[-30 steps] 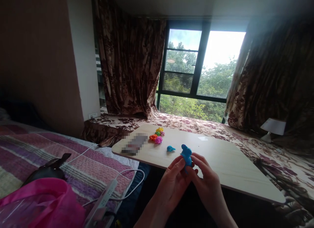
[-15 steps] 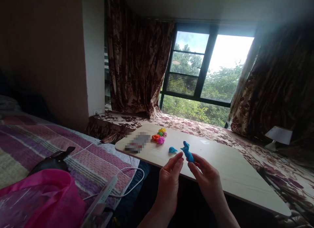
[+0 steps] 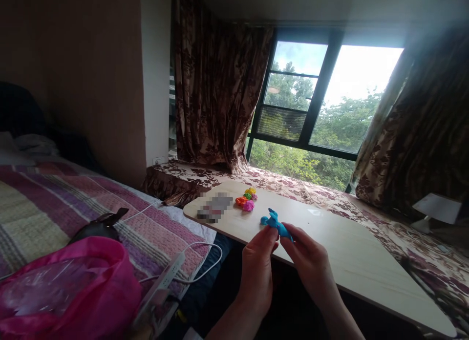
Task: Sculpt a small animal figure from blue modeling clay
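Note:
A twisted piece of blue modelling clay (image 3: 280, 228) is held up over the near edge of the table. My right hand (image 3: 308, 249) grips its lower right end between thumb and fingers. The thumb and fingers of my left hand (image 3: 259, 252) pinch the clay's left side, just under its pointed top. Behind it on the table sits a smaller blue clay lump (image 3: 264, 221), partly covered by the held piece. Further back lie orange clay (image 3: 241, 201), pink clay (image 3: 248, 205), green clay (image 3: 247, 196) and yellow clay (image 3: 250, 190), clustered together.
The pale wooden table (image 3: 351, 252) reaches to the right, with a blurred-out flat object (image 3: 216, 206) at its left end. Left of it are a striped bed (image 3: 161, 237), a pink bag (image 3: 110, 281) and a power strip (image 3: 172, 271). A lamp (image 3: 436, 208) stands on the window ledge.
My left hand has moved from beside the blue clay to pinching it. The held piece now overlaps the small blue lump. The whole view has shifted, moving the scene rightward.

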### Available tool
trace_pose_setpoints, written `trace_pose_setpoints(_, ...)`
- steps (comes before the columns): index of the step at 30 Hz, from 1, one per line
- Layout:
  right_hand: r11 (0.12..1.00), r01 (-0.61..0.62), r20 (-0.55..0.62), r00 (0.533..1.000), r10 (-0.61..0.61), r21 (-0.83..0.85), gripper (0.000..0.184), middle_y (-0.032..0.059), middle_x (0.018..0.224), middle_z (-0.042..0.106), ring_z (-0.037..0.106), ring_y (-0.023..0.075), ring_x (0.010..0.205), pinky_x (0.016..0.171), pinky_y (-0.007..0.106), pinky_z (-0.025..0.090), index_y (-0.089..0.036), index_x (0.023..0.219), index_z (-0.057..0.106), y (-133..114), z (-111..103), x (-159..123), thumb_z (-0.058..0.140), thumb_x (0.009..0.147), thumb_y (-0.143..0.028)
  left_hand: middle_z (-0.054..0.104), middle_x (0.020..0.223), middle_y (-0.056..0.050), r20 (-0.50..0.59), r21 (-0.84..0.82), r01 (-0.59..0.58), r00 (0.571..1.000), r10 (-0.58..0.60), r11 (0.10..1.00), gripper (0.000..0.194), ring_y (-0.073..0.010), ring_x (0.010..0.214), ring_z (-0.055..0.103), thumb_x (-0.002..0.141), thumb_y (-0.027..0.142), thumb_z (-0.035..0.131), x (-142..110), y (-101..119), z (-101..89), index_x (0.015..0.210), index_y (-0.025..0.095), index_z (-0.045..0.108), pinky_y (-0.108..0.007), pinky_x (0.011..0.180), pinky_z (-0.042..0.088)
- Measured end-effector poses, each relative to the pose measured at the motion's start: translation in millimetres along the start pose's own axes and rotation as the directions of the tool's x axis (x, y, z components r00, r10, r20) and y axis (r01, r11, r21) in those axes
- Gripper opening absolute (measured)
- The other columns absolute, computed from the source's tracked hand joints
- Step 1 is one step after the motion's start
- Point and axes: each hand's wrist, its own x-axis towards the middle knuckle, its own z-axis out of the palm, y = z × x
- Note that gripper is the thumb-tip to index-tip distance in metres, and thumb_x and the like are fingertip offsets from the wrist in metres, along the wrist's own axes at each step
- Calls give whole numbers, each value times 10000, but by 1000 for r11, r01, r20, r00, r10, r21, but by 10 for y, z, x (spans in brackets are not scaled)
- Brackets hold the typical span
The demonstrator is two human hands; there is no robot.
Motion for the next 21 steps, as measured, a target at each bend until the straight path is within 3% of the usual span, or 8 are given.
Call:
trace_pose_setpoints(5,978,-89,67,995,78,186,267,-16,1039,699,630,191,1002,901,293,496,-278,1062,660,-42,-30,-23,659,795,-255,694,883,-36,12,-46,-20,1000,20,999,187,-164,924,566,785,281,635,-17,21,28,918,179,716,-312,900,384)
trace_pose_setpoints(11,966,-94,57,995,82,239,277,-9,1046,702,638,206,997,903,318,505,-268,1049,671,-196,-34,-71,682,772,-257,690,834,-6,-19,-91,-66,998,65,994,110,-142,892,578,755,252,667,-96,122,113,814,181,728,-275,890,397)
trace_pose_setpoints(21,938,-174,54,985,165,301,306,36,1003,709,637,243,941,908,419,475,-232,1072,670,-229,-145,-108,674,776,-313,719,923,-13,23,-65,-16,1000,17,998,221,-153,931,594,762,276,663,-183,97,130,971,215,702,-297,918,395)
